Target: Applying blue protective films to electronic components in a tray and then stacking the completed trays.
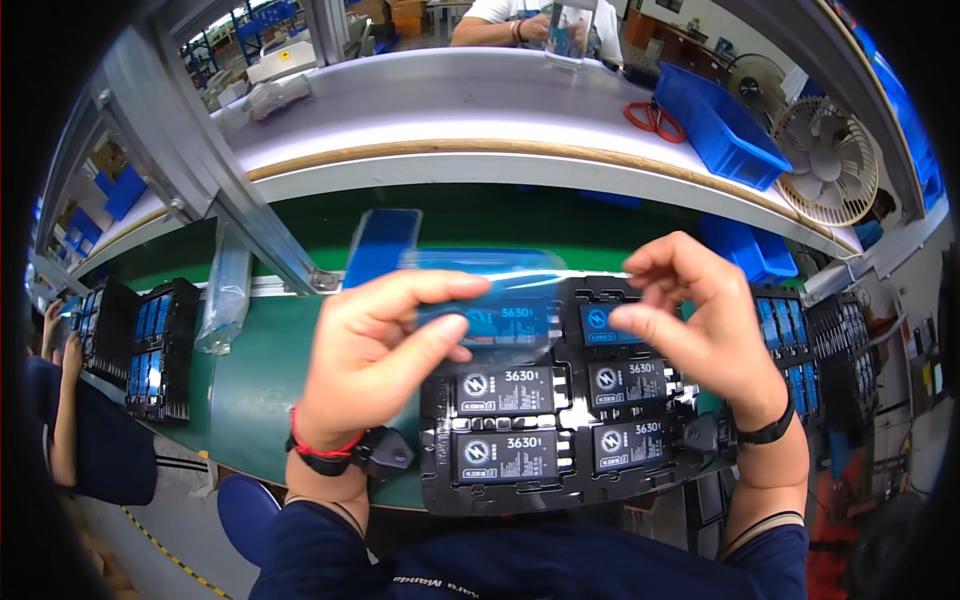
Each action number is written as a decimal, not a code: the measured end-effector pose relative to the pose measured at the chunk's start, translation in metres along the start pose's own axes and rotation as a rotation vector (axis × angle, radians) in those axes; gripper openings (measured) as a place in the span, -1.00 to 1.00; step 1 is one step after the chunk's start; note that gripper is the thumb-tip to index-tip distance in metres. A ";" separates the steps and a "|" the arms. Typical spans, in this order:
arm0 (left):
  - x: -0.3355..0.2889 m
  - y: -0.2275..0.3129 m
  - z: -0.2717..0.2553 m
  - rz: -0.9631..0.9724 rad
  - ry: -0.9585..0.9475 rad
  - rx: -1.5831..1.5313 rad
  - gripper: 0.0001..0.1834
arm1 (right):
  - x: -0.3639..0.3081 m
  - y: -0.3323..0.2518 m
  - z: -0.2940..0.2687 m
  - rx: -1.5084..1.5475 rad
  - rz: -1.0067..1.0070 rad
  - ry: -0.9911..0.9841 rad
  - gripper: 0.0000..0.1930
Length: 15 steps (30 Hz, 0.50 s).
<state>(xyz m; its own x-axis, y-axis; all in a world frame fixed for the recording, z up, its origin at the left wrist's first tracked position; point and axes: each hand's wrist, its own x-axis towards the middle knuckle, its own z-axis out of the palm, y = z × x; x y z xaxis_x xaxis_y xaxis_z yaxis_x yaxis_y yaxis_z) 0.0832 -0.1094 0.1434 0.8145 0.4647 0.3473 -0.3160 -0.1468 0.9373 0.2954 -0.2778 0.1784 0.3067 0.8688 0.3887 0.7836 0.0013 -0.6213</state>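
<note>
My left hand (375, 345) pinches a clear, blue-tinted film sheet (525, 270) between thumb and fingers. The film hangs over the upper left flat black battery (518, 318), which shows through it. My right hand (700, 310) is above the tray's upper right pocket, its thumb and fingers apart with nothing visible between them. Beneath that thumb is a battery with a blue surface (598, 322). Lower in the black plastic tray (440, 480) lie more black batteries (505, 390), with pale printing and no blue on them. Both wrists wear dark bands.
A stack of blue film (383, 240) lies behind my left hand, and a clear plastic bag (226, 300) farther left. More battery trays (160, 345) stand at both sides. Beyond are a metal post (190, 160), a shelf with a blue bin (715, 125), a fan (825, 160) and other people.
</note>
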 end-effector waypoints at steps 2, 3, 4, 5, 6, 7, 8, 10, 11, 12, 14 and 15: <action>0.000 0.000 0.008 -0.006 -0.057 -0.017 -0.71 | 0.008 -0.017 0.013 -0.017 -0.300 0.054 -0.55; -0.001 0.000 0.011 -0.019 -0.071 -0.029 -0.72 | 0.010 -0.021 0.021 -0.017 -0.344 0.090 -0.56; -0.002 0.000 0.010 0.019 -0.115 0.022 -0.66 | 0.011 -0.021 0.023 0.003 -0.331 0.030 -0.58; -0.002 0.001 0.011 0.025 -0.113 0.025 -0.66 | 0.012 -0.019 0.025 0.022 -0.318 -0.029 -0.60; -0.003 0.001 0.014 0.051 -0.090 0.013 -0.57 | 0.012 -0.017 0.027 0.087 -0.301 -0.052 -0.69; -0.003 0.002 0.017 0.076 -0.067 0.000 -0.46 | 0.010 -0.018 0.026 0.083 -0.306 -0.051 -0.69; -0.003 0.003 0.022 0.063 -0.019 -0.077 -0.28 | 0.007 -0.020 0.026 0.124 -0.260 -0.035 -0.73; -0.001 0.006 0.020 0.061 -0.057 -0.134 -0.23 | 0.003 -0.025 0.025 0.176 -0.224 0.022 -0.83; 0.000 0.007 0.019 0.054 -0.096 -0.189 -0.18 | 0.001 -0.026 0.023 0.173 -0.224 0.019 -0.83; -0.001 0.008 0.018 0.003 -0.078 -0.213 -0.34 | -0.001 -0.026 0.022 0.163 -0.232 0.027 -0.84; 0.000 0.002 0.009 -0.075 -0.099 -0.139 -0.46 | -0.005 -0.030 0.019 0.144 -0.208 0.045 -0.86; 0.001 -0.001 0.007 -0.154 -0.118 -0.062 -0.58 | -0.006 -0.029 0.017 0.142 -0.203 0.044 -0.86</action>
<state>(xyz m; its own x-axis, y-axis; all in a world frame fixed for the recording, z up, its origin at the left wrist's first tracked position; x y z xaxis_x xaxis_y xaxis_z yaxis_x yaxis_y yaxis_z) 0.0875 -0.1152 0.1426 0.9057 0.3717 0.2038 -0.2092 -0.0264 0.9775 0.2617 -0.2742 0.1822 0.1763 0.8213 0.5427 0.7489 0.2459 -0.6154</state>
